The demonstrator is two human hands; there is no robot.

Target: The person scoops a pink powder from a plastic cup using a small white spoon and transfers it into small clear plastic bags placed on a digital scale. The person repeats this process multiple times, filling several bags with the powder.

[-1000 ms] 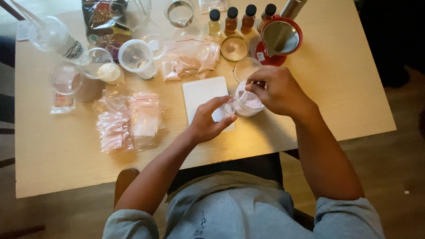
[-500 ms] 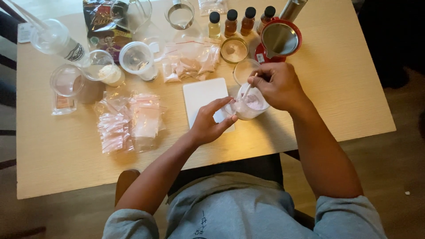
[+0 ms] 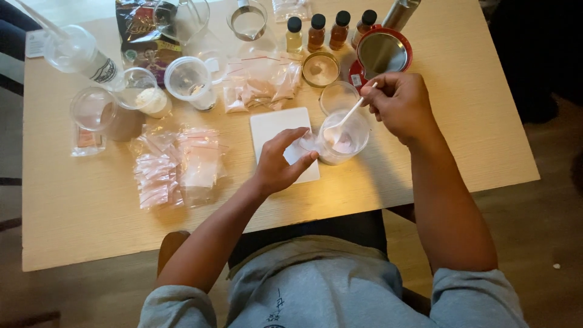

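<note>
The wooden surface [image 3: 461, 140] in front of me carries bags of pink powder [image 3: 176, 164], a white tile [image 3: 273, 124] and a clear cup [image 3: 343, 136] standing at the tile's right edge. My left hand [image 3: 280, 164] grips the cup's side, fingers closed on it. My right hand [image 3: 401, 104] pinches a white spoon [image 3: 343, 120], its bowl down inside the cup.

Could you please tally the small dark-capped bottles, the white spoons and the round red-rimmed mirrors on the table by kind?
Small dark-capped bottles: 4
White spoon, in the right hand: 1
Red-rimmed mirror: 1
Total: 6
</note>
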